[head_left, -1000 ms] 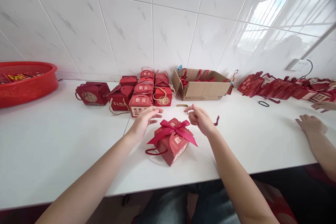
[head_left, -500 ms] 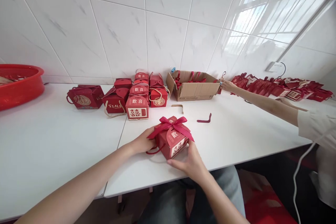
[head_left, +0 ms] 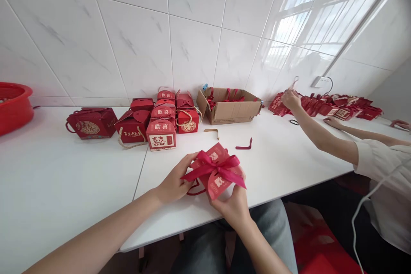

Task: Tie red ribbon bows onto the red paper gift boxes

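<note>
A red gift box (head_left: 215,154) with gold-white lettering is held between both hands above the front of the table. A bright pink ribbon bow (head_left: 221,168) lies across its top, its tails hanging over the sides. My left hand (head_left: 178,180) grips the box's left side, beside a dark red cord handle (head_left: 196,190). Around the right and lower front side closes my right hand (head_left: 233,205), thumb at the near corner. The box is tilted so its top faces me; its underside is hidden.
Several finished red boxes (head_left: 162,135) stand behind at the left. A cardboard box (head_left: 237,111) with red ribbons sits by the wall. A gold strip (head_left: 212,130) and a dark red strip (head_left: 245,145) lie nearby. At the right, a co-worker's hand (head_left: 291,99) is raised near piled red boxes.
Both hands have tipped the gift box so its top now faces me more. The co-worker's hand has moved from the cardboard box to the right. The view has shifted slightly right.
</note>
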Motion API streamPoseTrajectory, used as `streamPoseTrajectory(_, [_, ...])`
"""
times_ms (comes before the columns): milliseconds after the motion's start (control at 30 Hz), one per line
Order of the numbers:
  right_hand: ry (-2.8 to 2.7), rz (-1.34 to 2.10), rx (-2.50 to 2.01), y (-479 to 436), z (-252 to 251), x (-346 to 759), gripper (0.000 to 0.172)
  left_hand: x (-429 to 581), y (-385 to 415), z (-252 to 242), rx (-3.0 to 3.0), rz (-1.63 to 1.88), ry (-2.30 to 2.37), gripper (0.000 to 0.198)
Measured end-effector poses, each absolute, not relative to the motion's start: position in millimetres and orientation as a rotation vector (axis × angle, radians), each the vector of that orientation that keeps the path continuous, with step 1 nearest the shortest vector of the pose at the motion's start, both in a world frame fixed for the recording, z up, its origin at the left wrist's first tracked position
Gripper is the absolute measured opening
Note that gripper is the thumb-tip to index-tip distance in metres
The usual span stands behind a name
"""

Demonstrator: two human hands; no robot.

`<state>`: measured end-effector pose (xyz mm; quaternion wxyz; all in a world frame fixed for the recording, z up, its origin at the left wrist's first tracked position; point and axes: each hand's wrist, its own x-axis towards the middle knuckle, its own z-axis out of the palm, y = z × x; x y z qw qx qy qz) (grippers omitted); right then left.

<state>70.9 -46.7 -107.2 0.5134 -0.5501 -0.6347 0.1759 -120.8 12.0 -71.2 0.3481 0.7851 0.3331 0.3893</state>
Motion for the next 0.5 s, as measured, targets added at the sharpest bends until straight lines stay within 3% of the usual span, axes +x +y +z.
streamPoseTrajectory(100, [-1.411,0.318,-1.422,-47.1,-106.2,99.9,0.074,-122.1,13.8,-77.0,2.18,0.911,0.909,0.058])
streamPoseTrajectory(300, [-1.08,-0.041,-1.814,-48.6,-113.1,185.1,0.075,-121.9,17.1,-85.5,2.166,0.852,1.028,0.053])
streamPoseTrajectory(433, [-0.919,0.075,-1.922,-39.9,-107.0,228.9,0.075,-121.1,19.2,-86.6,2.162,0.816,1.045,0.051])
streamPoseTrajectory(500, [-0.881,0.174,-1.874,-33.9,-102.6,239.6,0.082,-120.9,20.3,-86.4,2.155,0.812,1.066,0.051])
